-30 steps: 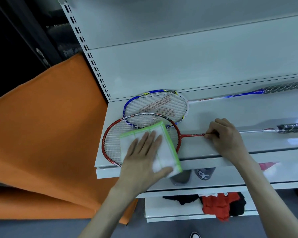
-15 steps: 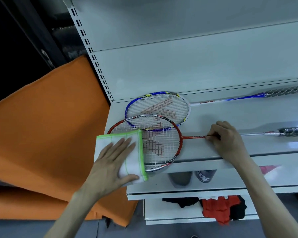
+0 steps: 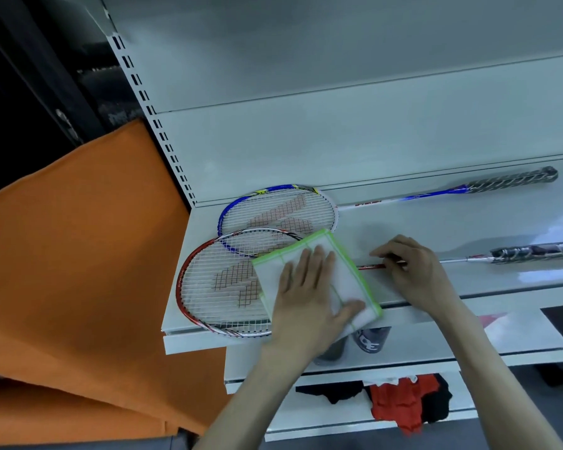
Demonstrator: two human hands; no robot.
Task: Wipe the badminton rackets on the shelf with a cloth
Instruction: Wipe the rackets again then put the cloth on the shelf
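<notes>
Pinching the thin shaft of the red racket (image 3: 228, 280) just beside its head, the right hand (image 3: 413, 274) pins it to the white shelf (image 3: 436, 222). Flat and straight-fingered, the left hand (image 3: 309, 297) presses the green-edged cloth (image 3: 345, 277) onto the right side of that racket's strings, close beside the pinch. Behind, the blue racket (image 3: 280, 212) lies with its head partly under the red one's.

The left hand (image 3: 309, 297) is lying flat, fingers straight and spread, thumb out. The right hand (image 3: 416, 271) is curling, fingertips pinching together.
</notes>
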